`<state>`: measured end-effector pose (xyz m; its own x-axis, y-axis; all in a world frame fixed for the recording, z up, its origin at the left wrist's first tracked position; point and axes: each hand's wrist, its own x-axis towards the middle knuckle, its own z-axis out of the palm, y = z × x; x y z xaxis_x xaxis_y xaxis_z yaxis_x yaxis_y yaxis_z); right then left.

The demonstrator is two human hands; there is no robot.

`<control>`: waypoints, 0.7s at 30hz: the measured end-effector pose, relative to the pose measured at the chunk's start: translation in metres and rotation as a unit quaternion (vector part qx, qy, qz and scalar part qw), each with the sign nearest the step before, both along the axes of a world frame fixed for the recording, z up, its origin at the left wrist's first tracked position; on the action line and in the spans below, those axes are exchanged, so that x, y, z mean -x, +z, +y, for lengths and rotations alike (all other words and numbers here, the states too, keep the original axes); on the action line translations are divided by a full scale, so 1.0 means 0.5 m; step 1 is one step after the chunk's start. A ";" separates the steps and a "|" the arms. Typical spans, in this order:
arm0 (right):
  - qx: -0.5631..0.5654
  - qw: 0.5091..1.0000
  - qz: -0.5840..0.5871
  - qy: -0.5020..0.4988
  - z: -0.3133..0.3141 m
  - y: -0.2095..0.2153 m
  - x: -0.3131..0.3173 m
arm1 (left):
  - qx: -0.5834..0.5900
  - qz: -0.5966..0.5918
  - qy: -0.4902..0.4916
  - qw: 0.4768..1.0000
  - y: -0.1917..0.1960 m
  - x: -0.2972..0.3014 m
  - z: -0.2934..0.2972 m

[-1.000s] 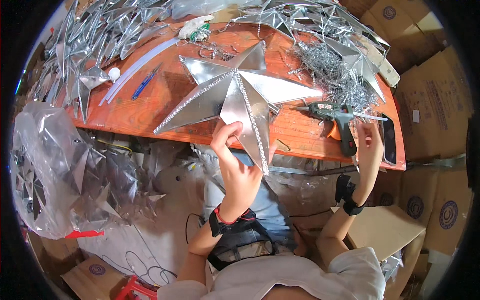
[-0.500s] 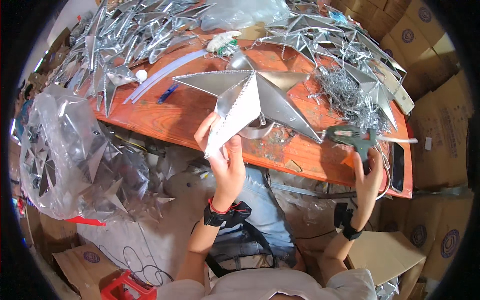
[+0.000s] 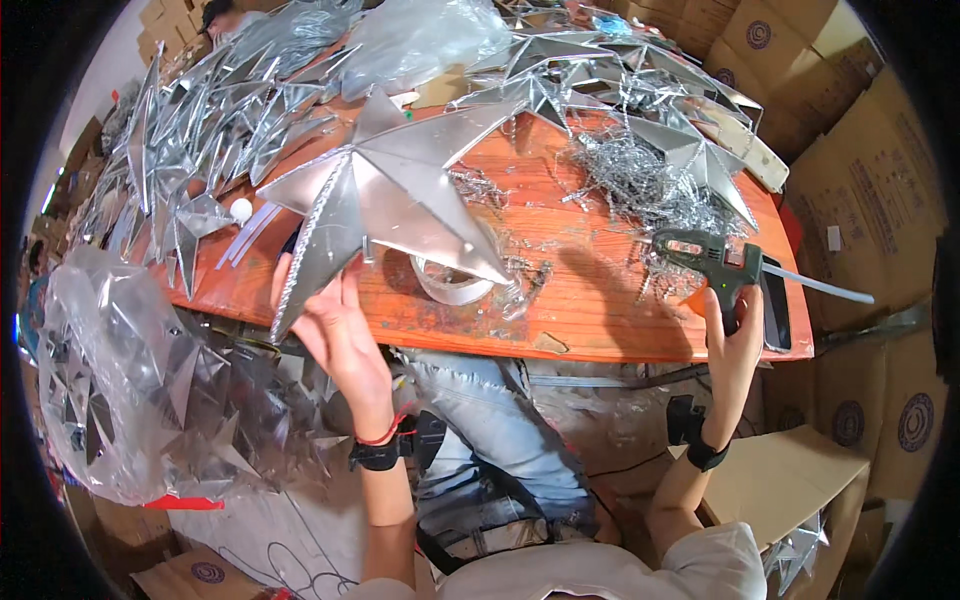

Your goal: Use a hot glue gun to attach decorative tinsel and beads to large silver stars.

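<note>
Left hand (image 3: 335,330) has the big silver star (image 3: 385,195) by its lower point, fingers pinched on the foil edge, the star tipped up over the orange table (image 3: 600,310) and partly resting above the tape roll (image 3: 450,280). Right hand (image 3: 735,325) is wrapped tight round the grip of the green glue gun (image 3: 705,255), nozzle aimed left, a glue stick (image 3: 815,285) poking out the back. Looks like the gluing step: star presented, gun not yet at it, the two well apart. The next move would need the nozzle brought across to a seam while the left hand keeps the star steady. In the way: tinsel scraps (image 3: 640,185) between gun and star, a phone (image 3: 775,310) just beside the right hand, finished stars (image 3: 200,130) heaped at the back, a bag of stars (image 3: 130,380) at the left.
</note>
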<state>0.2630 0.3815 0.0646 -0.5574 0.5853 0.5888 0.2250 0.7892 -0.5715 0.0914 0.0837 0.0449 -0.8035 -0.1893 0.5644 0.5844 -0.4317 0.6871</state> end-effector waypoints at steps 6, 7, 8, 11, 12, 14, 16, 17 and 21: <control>0.168 0.978 0.102 0.063 -0.026 0.018 -0.002 | -0.024 -0.024 -0.074 0.997 -0.002 -0.018 -0.029; 0.164 0.976 0.120 0.076 -0.031 0.021 -0.001 | -0.020 -0.032 -0.087 0.995 -0.006 -0.021 -0.037; 0.175 0.973 0.128 0.078 -0.036 0.025 -0.002 | -0.019 -0.040 -0.092 0.995 -0.009 -0.022 -0.039; 0.207 0.963 0.150 0.083 -0.044 0.032 -0.003 | -0.008 -0.038 -0.128 0.991 -0.018 -0.022 -0.041; 0.204 0.967 0.134 0.070 -0.044 0.031 -0.005 | -0.003 -0.063 -0.105 0.992 -0.022 -0.027 -0.039; 0.195 0.974 0.103 0.046 -0.039 0.033 -0.007 | -0.010 -0.077 -0.130 0.988 -0.028 -0.028 -0.036; 0.204 0.969 0.126 0.058 -0.043 0.033 -0.004 | -0.005 -0.075 -0.164 0.984 -0.029 -0.031 -0.034; 0.207 0.967 0.137 0.062 -0.044 0.034 -0.001 | -0.009 -0.078 -0.169 0.983 -0.027 -0.038 -0.031; 0.212 0.958 0.178 0.072 -0.066 0.044 0.009 | -0.041 -0.096 -0.176 0.979 -0.013 -0.065 -0.029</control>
